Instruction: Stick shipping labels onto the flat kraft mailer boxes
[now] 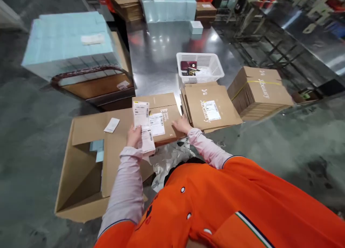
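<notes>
My left hand (pixel 134 136) is closed on a strip of white shipping labels (pixel 143 124) held upright in front of me. My right hand (pixel 182 124) lies flat with fingers spread on the right end of a flat brown carton (pixel 161 111) at the near edge of the steel table (pixel 156 61). That carton carries a white printed label (pixel 156 124) on its top. Just to its right lies a stack of flat cartons with a label (pixel 211 110).
A large open cardboard box (pixel 83 176) stands on the floor at left, a loose label (pixel 111 125) on its flap. A white basket (pixel 201 65) sits on the table. A strapped bundle of flat cartons (pixel 258 92) lies right. Light-blue box stacks (pixel 70 43) stand on a cart.
</notes>
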The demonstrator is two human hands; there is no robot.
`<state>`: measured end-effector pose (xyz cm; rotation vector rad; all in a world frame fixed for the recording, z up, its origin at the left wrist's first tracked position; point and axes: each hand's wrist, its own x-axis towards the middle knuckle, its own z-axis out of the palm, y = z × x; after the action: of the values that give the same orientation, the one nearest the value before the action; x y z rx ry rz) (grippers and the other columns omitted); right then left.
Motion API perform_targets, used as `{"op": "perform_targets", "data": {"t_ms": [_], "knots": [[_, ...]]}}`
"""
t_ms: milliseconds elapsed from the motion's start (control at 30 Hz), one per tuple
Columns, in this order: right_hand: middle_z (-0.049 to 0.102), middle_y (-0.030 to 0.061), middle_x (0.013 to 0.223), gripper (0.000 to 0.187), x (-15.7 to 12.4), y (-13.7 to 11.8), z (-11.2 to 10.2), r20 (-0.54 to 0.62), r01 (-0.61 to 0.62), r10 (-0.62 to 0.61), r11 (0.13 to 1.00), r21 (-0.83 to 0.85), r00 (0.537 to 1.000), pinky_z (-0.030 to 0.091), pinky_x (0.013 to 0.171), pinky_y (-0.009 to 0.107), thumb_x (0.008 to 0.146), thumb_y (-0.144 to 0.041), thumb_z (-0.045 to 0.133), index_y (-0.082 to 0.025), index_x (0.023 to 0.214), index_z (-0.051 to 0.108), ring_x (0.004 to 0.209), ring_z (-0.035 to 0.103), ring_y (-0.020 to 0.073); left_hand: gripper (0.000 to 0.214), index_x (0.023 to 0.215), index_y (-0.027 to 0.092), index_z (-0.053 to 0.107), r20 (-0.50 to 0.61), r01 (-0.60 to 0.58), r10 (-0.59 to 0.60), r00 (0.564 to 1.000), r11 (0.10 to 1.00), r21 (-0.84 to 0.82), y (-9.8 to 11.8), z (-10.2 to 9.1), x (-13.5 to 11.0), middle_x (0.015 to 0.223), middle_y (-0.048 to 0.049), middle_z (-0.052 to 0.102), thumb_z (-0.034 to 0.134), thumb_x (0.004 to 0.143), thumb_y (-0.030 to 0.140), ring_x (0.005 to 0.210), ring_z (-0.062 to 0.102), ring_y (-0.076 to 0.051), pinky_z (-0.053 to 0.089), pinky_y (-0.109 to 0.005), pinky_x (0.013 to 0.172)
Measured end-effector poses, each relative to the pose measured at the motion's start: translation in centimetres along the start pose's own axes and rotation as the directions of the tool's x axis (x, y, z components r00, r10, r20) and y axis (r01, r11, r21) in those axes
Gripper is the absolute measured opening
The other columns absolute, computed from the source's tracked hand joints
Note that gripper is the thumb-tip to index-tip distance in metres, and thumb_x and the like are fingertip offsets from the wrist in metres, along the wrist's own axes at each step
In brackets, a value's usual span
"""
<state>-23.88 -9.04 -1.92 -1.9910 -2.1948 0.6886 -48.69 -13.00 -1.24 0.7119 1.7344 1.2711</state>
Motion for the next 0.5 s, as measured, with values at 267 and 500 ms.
{"op": "perform_targets", "data": {"t_ms": [267,500], "knots": [[0.043,0.0186,0.145,0.068,-5.2,8.3,-8.3,-0.5,0.168,0.052,0.907,0.385,0.864,0.034,0.113,0.033,0.091,-0.044,0.05,-0.006,0.145,0.033,0.135,0.042,0.0222,0.029,0.099,0.015,0.068,0.253,0.0,0.086,0.964,0.947,-0.321,6.4,6.3,-5.8,0.098,-0.0082,0.073,0.065,0.082,0.037,0.09,0.069,-0.02,0.056,-0.033,0.085],[0.062,0.0132,0.111,0.042,-8.3,26.4,-13.1,-0.518,0.071,0.755,0.538,0.84,0.403,0.053,0.083,0.031,0.085,-0.04,0.054,-0.012,0.116,0.056,0.088,0.062,0.0164,0.025,0.099,0.013,0.065,0.542,0.321,-0.118,0.832,0.899,-0.297,4.4,19.9,-3.9,0.088,-0.0071,0.074,0.056,0.091,0.035,0.088,0.071,-0.018,0.055,-0.029,0.087]]}}
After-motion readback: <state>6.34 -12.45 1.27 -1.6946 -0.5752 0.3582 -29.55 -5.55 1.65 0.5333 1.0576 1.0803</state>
